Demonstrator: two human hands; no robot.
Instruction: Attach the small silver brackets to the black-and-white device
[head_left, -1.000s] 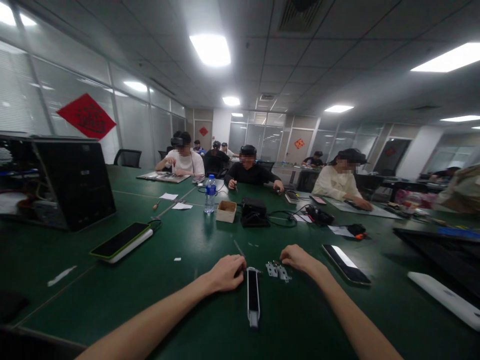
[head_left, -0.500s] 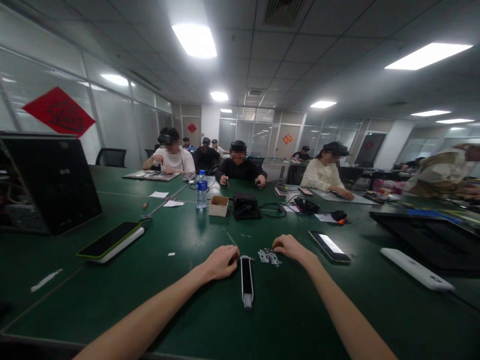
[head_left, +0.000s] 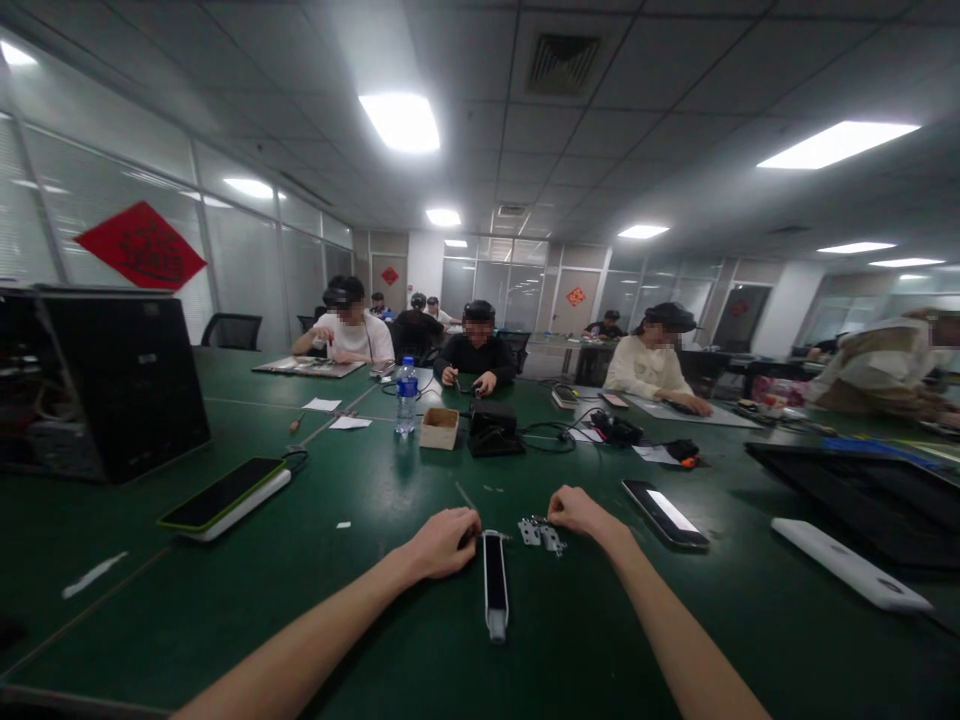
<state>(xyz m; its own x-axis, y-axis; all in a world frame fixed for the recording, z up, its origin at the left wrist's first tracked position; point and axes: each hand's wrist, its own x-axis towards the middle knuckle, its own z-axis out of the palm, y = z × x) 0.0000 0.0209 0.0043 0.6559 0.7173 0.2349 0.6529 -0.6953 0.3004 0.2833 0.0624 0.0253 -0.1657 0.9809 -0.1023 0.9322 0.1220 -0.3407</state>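
Note:
On the green table (head_left: 300,580), a narrow white-edged device with a black face (head_left: 496,585) lies lengthwise in front of me. My left hand (head_left: 446,542) rests just left of its upper end, fingers curled together; whatever they hold is too small to make out. Right of the device lie small silver metal brackets (head_left: 541,534). My right hand (head_left: 581,512) touches or nearly touches their upper right side, its fingertips pinched and their contents unclear.
A phone with a lit screen (head_left: 664,513) lies at right, a white power bank (head_left: 847,563) beyond it. Ahead are a small box (head_left: 439,428), a water bottle (head_left: 406,397) and a black case (head_left: 493,430). A green-edged phone (head_left: 225,494) is at left. People sit across the table.
The view has tilted up slightly, so everything sits lower in the picture. My hands keep their places by the device and brackets. The person opposite has brought both hands closer together.

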